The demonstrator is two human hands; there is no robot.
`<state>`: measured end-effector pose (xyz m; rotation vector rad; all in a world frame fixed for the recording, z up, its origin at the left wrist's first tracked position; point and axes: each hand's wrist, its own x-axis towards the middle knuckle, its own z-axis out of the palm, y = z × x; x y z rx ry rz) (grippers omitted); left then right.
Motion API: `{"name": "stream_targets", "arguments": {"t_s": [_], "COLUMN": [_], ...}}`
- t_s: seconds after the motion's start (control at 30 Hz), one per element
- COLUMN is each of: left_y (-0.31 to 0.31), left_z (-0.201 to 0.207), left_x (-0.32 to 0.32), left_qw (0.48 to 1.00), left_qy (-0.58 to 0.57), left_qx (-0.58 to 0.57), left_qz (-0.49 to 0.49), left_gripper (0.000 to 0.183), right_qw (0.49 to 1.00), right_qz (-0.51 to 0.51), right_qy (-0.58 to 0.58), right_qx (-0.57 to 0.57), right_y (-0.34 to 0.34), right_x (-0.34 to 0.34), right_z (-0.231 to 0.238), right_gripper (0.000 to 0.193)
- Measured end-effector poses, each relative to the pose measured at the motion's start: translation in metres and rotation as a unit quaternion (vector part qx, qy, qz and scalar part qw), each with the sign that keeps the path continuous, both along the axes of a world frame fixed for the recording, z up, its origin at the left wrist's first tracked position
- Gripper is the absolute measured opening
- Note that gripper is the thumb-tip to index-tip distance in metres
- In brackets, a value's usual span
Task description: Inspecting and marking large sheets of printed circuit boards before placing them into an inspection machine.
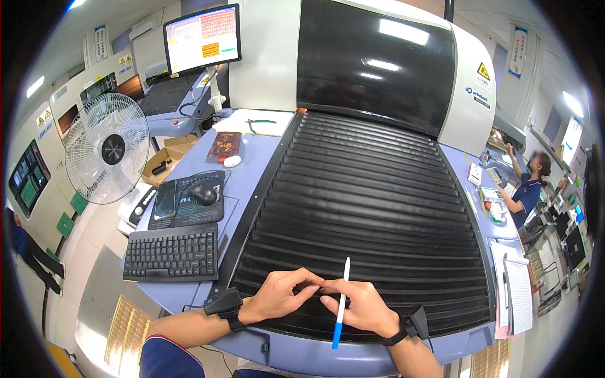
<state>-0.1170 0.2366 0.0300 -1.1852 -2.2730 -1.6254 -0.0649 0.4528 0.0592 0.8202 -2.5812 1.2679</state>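
Observation:
My left hand (280, 295) and my right hand (364, 307) meet at the fingertips above the front part of the black ribbed bed (365, 195). A white pen with a blue end (342, 302) lies across my right hand, held between the fingers, its blue end toward me. The left fingers are curled with thumb and forefinger pinched together. Whatever may be between the fingertips is too small or hidden to make out. Each wrist wears a black strapped device.
Left of the bed are a black keyboard (171, 253), a mouse (205, 193), a phone (166, 200) and green-handled pliers (253, 125). A monitor (203, 39) and a fan (113, 149) stand beyond. On the right lies a clipboard (519, 295); a co-worker (528, 189) stands farther off.

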Motion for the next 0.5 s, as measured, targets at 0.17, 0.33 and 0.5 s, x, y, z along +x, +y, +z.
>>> {"name": "stream_targets", "arguments": {"t_s": [0.17, 0.33, 0.5], "left_y": [0.0012, 0.0006, -0.0009], "left_z": [0.0005, 0.0050, 0.0056], "left_x": [-0.0013, 0.0015, -0.0012], "left_qw": [1.000, 1.000, 1.000], "left_qy": [0.003, -0.022, -0.004], "left_qx": [0.008, 0.005, -0.017], "left_qz": [-0.002, -0.003, -0.024], "left_gripper": [0.015, 0.015, 0.018], "right_qw": [1.000, 1.000, 1.000], "right_qz": [-0.006, -0.014, -0.009], "right_qy": [-0.011, 0.002, -0.019], "right_qx": [-0.009, -0.005, 0.019], "right_y": [-0.0007, -0.0011, 0.0005], "right_x": [0.0010, 0.0017, 0.0021], "right_z": [0.0010, 0.0010, 0.0024], "right_gripper": [0.033, 0.031, 0.029]}}
